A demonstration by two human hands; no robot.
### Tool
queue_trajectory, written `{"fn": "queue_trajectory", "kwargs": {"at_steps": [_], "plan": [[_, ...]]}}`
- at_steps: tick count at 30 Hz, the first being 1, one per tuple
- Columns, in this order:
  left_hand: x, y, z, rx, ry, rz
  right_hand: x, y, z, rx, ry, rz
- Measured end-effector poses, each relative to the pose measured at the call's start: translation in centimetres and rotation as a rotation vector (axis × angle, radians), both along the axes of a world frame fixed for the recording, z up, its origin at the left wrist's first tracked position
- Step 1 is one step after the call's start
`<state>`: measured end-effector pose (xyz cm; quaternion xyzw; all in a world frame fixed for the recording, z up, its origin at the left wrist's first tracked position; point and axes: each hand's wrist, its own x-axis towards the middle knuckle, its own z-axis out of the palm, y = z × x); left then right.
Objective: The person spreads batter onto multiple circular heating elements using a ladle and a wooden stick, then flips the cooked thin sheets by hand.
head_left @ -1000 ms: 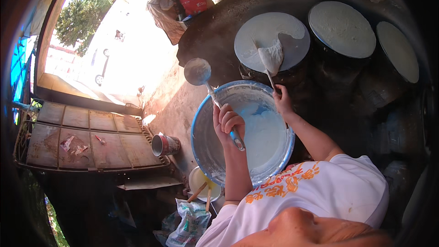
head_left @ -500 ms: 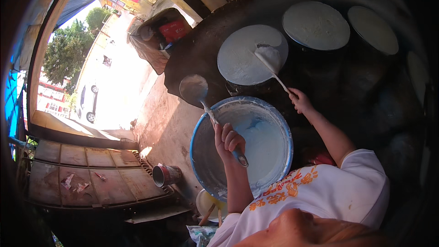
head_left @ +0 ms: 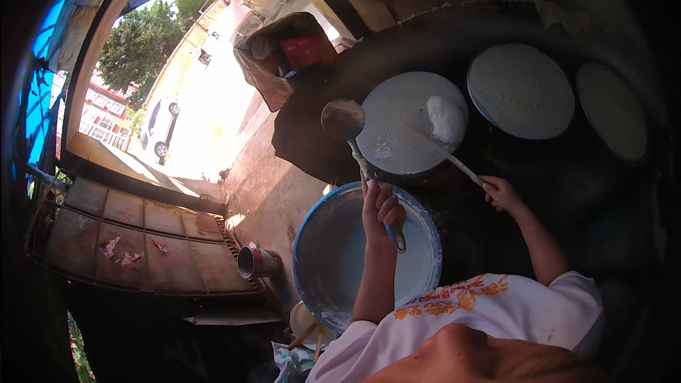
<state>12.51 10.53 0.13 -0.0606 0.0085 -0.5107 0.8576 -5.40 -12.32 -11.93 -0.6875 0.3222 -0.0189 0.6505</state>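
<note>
Head view: left hand (head_left: 381, 209) clenched around the handle of a metal ladle (head_left: 343, 119), bowl raised ahead of the knuckles, above the edge of the nearest round griddle (head_left: 410, 122). Directly beneath that hand, a blue basin (head_left: 323, 241) of white batter. Right hand (head_left: 500, 193) gripped a thin stick spreader (head_left: 445, 122), its far end apparently resting on the batter-coated griddle. Beyond the right hand, two more coated griddles (head_left: 521, 91).
</note>
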Motion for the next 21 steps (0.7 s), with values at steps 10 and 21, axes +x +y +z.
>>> {"fn": "queue_trajectory", "kwargs": {"at_steps": [10, 21], "plan": [[-1.2, -8.0, 1.1, -0.054, 0.062, -0.163, 5.3, -7.6, 0.9, -0.895, -0.262, -0.072], [3.3, -13.9, -0.5, 0.083, 0.290, -0.378, 5.5, -10.7, -0.8, -0.930, -0.118, -0.200]]}}
